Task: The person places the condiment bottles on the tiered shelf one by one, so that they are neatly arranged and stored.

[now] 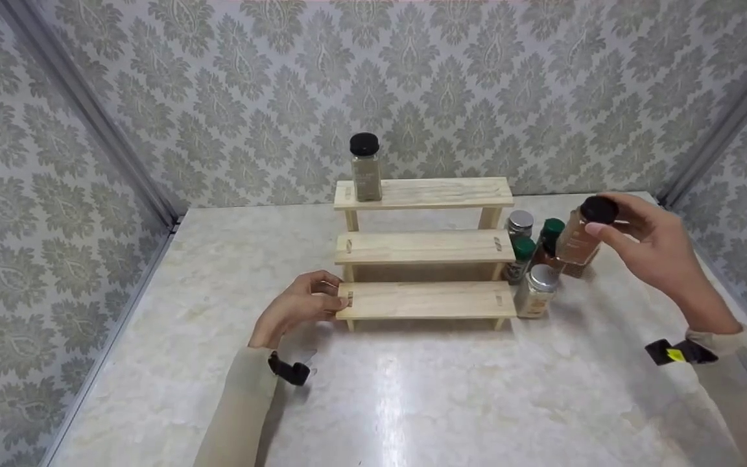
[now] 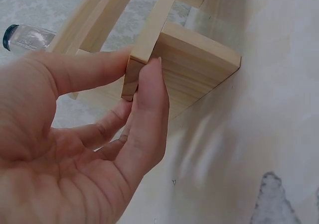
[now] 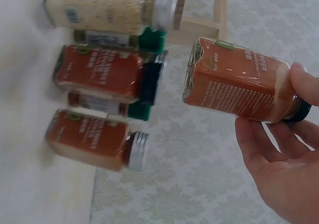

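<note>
right hand [image 1: 646,250] is pinching a black-capped spice jar [image 1: 581,239] by its top, lifted and tilted just right of the wooden rack [image 1: 425,246]; left hand [image 1: 302,305] is gripping the lowest step's left end.

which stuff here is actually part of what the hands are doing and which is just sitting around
In use:
right hand holding a black-capped spice jar
left hand gripping the wooden step rack

Sitting by:
jar on the top step
cluster of jars beside the rack
marble table
</note>
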A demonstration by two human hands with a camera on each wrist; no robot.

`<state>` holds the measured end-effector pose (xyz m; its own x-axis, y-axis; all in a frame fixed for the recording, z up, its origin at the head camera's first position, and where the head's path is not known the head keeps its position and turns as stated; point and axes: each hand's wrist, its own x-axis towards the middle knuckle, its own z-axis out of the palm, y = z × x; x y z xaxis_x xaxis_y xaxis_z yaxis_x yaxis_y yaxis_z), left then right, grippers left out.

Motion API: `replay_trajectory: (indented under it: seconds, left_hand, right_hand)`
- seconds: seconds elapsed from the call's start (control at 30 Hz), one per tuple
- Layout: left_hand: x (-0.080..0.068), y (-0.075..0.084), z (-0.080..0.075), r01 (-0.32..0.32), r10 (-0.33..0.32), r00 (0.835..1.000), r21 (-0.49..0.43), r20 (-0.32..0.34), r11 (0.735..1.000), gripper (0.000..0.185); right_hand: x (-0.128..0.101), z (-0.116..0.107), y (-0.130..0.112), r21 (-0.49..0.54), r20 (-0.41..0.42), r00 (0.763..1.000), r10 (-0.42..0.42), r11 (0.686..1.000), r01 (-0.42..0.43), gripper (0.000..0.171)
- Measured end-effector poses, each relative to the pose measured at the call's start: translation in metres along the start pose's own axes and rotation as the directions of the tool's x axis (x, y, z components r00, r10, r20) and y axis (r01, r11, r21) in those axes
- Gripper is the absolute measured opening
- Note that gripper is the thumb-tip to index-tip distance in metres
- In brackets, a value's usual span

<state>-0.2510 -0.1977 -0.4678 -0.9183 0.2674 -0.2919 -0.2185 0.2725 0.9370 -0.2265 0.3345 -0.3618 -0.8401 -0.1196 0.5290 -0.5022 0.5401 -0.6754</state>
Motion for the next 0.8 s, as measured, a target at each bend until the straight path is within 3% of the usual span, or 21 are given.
replay_trajectory:
  seconds: [0.27,0.57,0.8]
  left_hand:
    - [-0.001,0.0,0.001,-0.075,0.074,0.997,0.069,0.015,0.995,0.044]
    - [0.006,-0.009,-0.008,-0.146,0.141,0.985,0.038,0.098,0.989,0.053]
    - [0.01,-0.017,-0.012,-0.208,0.202,0.97,0.028,0.137,0.978,0.05]
  right_hand:
    - [0.029,0.016,-0.024,0.034,0.005,1.0,-0.009,0.999,0.009,0.044]
    - [0.06,0.042,-0.056,0.062,0.081,0.997,-0.003,0.998,-0.002,0.045]
    - [0.087,0.068,-0.081,0.102,0.125,0.992,-0.023,0.995,0.01,0.045]
